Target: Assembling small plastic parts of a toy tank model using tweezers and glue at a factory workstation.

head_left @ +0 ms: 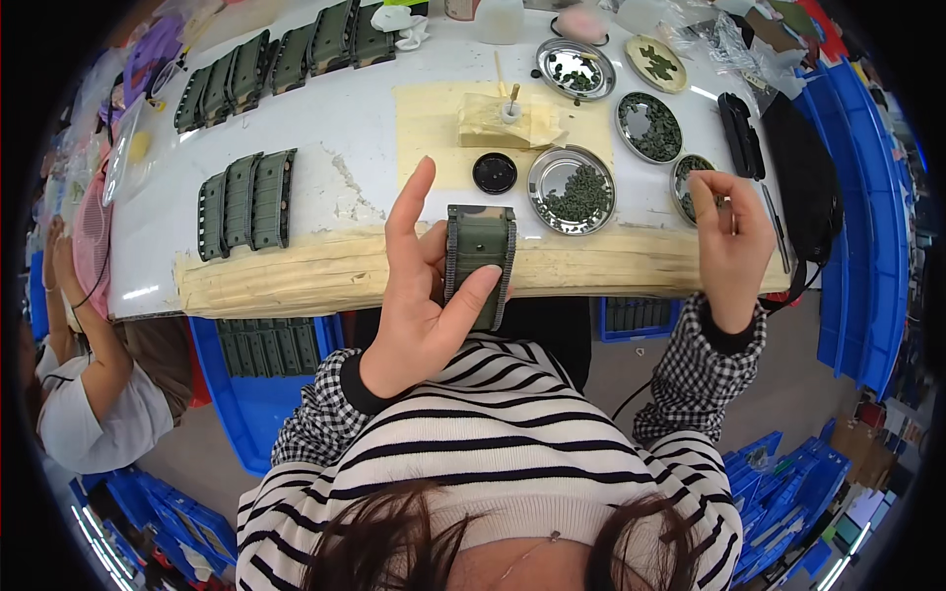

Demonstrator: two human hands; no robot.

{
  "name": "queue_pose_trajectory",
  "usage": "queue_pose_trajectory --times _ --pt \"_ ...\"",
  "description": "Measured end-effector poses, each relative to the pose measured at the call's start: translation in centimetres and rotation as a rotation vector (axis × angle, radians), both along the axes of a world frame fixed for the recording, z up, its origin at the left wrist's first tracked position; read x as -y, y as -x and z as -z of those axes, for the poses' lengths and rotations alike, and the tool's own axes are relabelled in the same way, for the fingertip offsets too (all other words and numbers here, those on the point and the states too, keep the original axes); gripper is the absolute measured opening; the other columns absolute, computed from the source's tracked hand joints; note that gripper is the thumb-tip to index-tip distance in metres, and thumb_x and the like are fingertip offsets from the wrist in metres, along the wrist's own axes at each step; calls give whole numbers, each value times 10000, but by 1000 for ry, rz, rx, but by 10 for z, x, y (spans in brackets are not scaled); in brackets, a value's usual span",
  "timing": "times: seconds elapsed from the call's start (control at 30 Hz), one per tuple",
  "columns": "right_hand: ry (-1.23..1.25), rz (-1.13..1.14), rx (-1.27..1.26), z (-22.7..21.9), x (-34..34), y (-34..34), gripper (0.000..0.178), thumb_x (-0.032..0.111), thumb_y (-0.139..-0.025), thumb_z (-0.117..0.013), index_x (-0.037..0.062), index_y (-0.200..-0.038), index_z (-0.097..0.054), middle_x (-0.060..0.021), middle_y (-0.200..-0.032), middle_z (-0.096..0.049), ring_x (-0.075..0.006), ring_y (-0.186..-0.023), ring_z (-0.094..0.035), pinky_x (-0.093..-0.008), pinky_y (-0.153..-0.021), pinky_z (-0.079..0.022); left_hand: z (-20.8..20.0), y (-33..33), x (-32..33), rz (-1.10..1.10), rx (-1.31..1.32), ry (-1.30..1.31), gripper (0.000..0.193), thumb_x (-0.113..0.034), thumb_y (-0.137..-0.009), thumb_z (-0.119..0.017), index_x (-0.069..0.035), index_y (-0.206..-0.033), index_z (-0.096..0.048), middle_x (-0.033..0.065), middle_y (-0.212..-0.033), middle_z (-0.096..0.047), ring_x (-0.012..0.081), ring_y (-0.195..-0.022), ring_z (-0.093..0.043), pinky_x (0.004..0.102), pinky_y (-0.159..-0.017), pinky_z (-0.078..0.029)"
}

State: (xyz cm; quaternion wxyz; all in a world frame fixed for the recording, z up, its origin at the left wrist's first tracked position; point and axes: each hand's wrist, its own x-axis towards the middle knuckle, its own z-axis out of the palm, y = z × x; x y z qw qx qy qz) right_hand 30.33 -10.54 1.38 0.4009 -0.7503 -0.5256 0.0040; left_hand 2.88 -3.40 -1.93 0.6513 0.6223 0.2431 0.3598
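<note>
My left hand (419,295) grips a dark green plastic piece (480,258) with ridged edges near the table's front edge. The thumb presses on its face while the index finger points away. At the right, my right hand (734,222) is held over the front of a small round dish (687,187) of dark green bits. Its fingertips are curled together, and anything between them is too small to make out. Between the hands stands a metal dish (573,227) heaped with small green parts, with a round black lid or shallow dish (495,173) beside it.
Rows of similar green pieces (258,202) lie at the left. Farther back are a tape-covered block (507,120) with a small brush-like tool, and more dishes of parts (650,128). A black case (741,138) lies at the right. Another person (99,394) sits at the left.
</note>
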Motion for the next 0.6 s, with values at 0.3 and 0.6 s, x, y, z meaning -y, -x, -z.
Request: queue_pose_trajectory --times 0.3,0.6 --pt "447 -66 136 4 -1 -60 145 97 -827 -683 -26 -886 -634 -135 -744 -633 -206 -660 -584 -314 -616 -446 -2 0 1 28 52 144 856 7 -933 -507 -187 -1508 97 222 -1243 -536 226 -979 -643 356 -827 -559" --pt "274 -146 360 8 -9 -51 85 23 -818 -631 -17 -890 -610 -111 -760 -577 -153 -626 -517 -291 -573 -406 -3 0 2 23 87 125 804 22 -936 -497 -178 -1506 33 203 -1250 -520 226 -965 -649 353 -816 -564"
